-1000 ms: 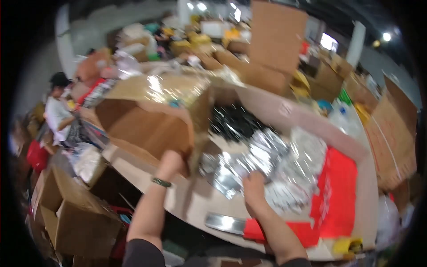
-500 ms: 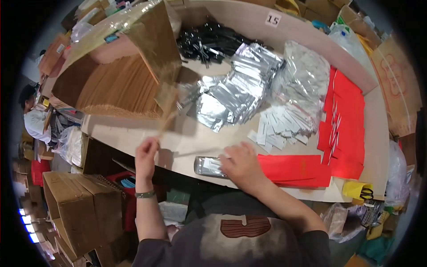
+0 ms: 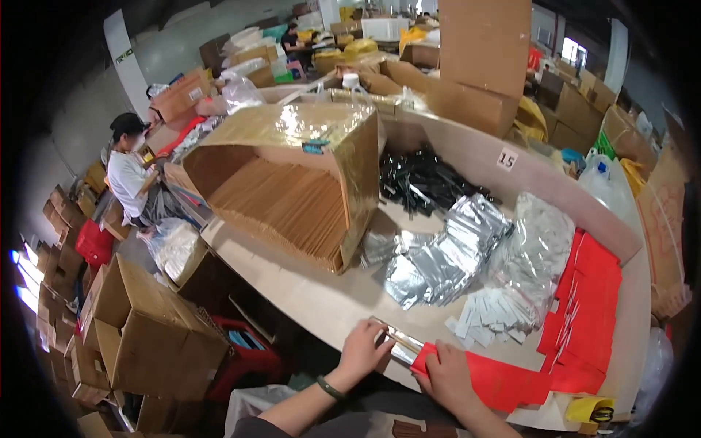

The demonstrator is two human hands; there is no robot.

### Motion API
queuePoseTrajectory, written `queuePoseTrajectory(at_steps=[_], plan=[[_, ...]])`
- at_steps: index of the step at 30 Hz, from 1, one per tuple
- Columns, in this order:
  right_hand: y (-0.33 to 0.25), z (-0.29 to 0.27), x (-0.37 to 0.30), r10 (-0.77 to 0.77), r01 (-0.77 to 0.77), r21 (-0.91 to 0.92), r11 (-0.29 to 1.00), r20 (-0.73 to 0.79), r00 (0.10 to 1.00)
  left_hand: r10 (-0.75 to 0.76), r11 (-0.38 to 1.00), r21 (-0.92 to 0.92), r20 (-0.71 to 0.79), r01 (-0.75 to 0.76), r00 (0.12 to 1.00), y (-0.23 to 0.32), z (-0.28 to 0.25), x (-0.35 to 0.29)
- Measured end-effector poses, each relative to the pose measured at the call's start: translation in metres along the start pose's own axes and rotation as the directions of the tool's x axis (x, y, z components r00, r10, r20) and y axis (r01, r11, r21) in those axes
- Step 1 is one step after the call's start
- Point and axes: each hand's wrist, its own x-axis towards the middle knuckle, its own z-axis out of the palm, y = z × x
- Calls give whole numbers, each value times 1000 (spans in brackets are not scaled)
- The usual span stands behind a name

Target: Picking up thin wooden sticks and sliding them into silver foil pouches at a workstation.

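My left hand [image 3: 363,352] is closed at the table's front edge, fingers pinching the left end of a flat silver foil packet [image 3: 403,352]. A thin brown strip [image 3: 398,337] lies lengthwise along the packet, by those fingertips. My right hand [image 3: 447,371] grips a red paper sleeve [image 3: 421,358], whose mouth is around the packet's right end. How far in the packet reaches is hidden. More red sleeves [image 3: 507,381] lie overlapped beside my right hand. Beyond my hands are loose white slips [image 3: 483,315] and a heap of silver foil packets [image 3: 445,259].
A cardboard box [image 3: 359,164] full of brown strips [image 3: 277,208] stands at the left. Black slim pieces [image 3: 420,179] lie behind the foil heap, near a clear plastic bag [image 3: 542,237]. Low walls border the table. A co-worker [image 3: 131,171] sits at far left.
My left hand came right, from beside the box to the foil packet, bringing a thin brown strip. My right hand now grips a red sleeve at the packet's end. The view has tilted up.
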Motion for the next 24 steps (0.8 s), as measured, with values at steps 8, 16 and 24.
queuePoseTrajectory(at_steps=[8, 16, 24], plan=[[13, -22, 6, -72, 68, 142, 987, 25, 997, 479, 843, 193, 153, -502, 864, 44, -39, 3], [153, -90, -37, 260, -257, 106, 961, -12, 966, 202, 922, 219, 431, -319, 880, 29, -26, 29], [62, -43, -39, 7, -62, 228, 972, 235, 972, 576, 800, -590, 707, -109, 411, 76, 44, -15]])
